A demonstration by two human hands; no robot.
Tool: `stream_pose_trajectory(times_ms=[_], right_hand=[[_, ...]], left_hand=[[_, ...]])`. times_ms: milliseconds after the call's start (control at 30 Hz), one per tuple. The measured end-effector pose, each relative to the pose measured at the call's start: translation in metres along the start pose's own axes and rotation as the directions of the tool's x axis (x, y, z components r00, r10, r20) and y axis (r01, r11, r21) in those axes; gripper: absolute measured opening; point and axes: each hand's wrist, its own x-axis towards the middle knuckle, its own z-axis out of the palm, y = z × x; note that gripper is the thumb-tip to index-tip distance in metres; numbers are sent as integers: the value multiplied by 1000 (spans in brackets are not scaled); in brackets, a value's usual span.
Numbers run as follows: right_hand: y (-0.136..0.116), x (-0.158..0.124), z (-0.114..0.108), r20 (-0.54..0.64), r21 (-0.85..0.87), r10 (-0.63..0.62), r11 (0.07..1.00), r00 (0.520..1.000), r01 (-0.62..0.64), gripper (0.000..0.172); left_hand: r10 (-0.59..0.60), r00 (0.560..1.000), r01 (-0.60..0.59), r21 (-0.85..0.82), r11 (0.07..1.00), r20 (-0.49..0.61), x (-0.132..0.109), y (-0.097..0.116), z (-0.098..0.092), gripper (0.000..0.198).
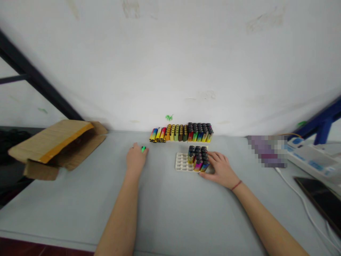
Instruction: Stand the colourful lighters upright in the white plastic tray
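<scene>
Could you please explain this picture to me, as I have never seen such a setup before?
There is no machine here: one camera, worn on the person's head, looks forward and down at two bare hands over a grey table. A small green item shows between the left hand's thumb and fingers, though how firmly it is held is unclear. The right hand, thumb and fingers apart, is at the right end of a pale tray partly filled with dark-topped cylinders. More colourful cylinders stand behind. An open cardboard box lies at the left.
</scene>
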Motion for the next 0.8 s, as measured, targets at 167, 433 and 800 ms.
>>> stream_pose_trajectory(times_ms=[167,433,800], right_hand=[[-1,0,0,4,-8,0,1000,1000,0,63],[0,0,0,1,-11,-6,1000,1000,6,62],[0,0,-1,6,-2,-11,1000,1000,11,63]], left_hand=[[72,988,-73,-5,997,140,3,-2,-5,32],[353,917,24,-909,417,186,-22,45,3,43],[298,907,316,-949,-18,296,-47,80,22,67]])
